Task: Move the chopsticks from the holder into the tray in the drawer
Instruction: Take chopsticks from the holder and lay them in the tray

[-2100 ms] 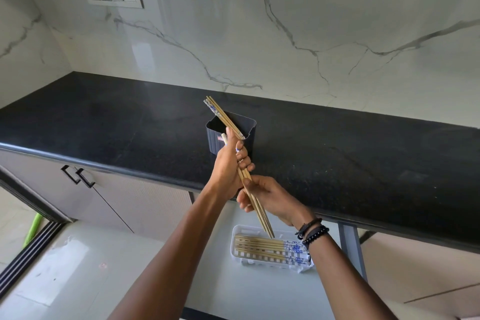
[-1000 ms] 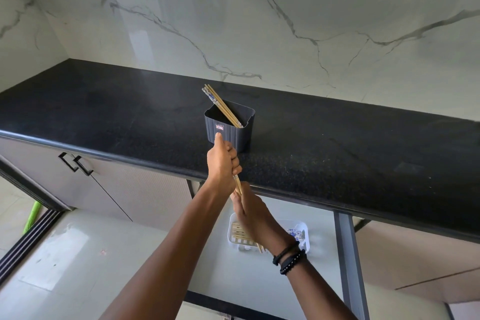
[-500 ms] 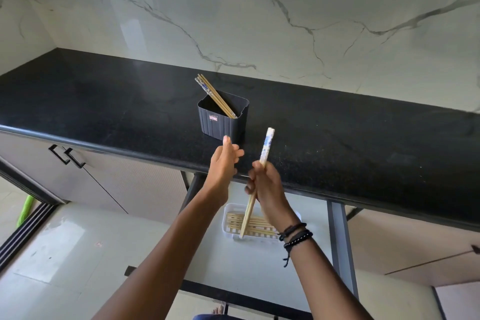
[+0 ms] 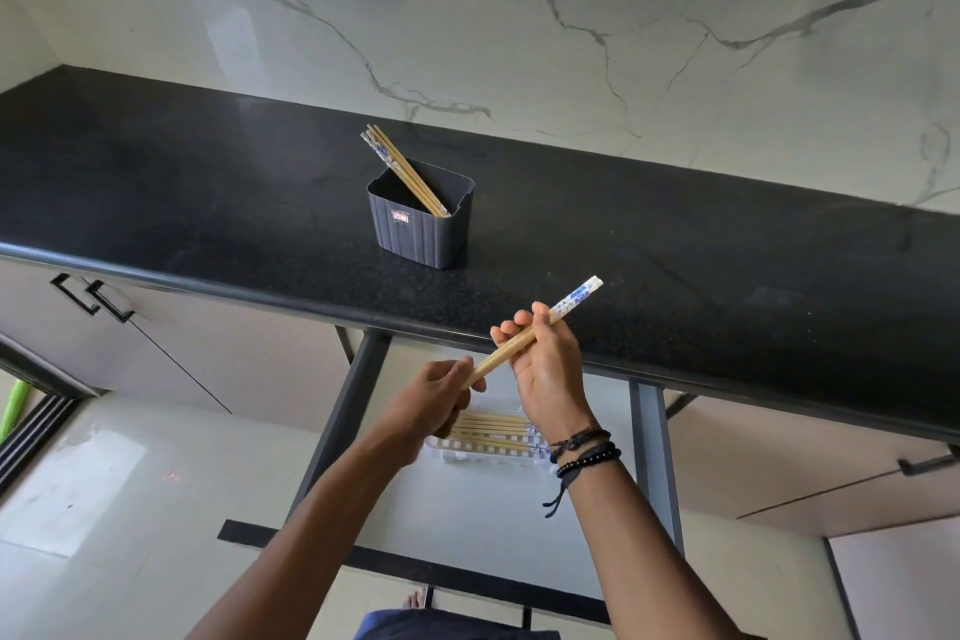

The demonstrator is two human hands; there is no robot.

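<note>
While the right hand [image 4: 545, 372] grips the chopsticks [image 4: 511, 346] mid-shaft and the left hand [image 4: 431, 405] pinches their bare tips, they hover above the drawer tray [image 4: 483, 456] (other chopsticks [image 4: 402, 169] lean in the holder [image 4: 421, 237] near the front edge of the countertop [image 4: 208, 203]); best level them, patterned ends rightward, before lowering.

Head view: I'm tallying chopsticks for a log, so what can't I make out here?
Head view only:
- Tray: ends hidden by the left hand and the wrist of the right hand; chopstick count unclear.
- Holder: front wall hides the lower ends of the leaning chopsticks.
- Held chopsticks: tip buried in the left hand's grip; one or two, cannot tell.
</note>
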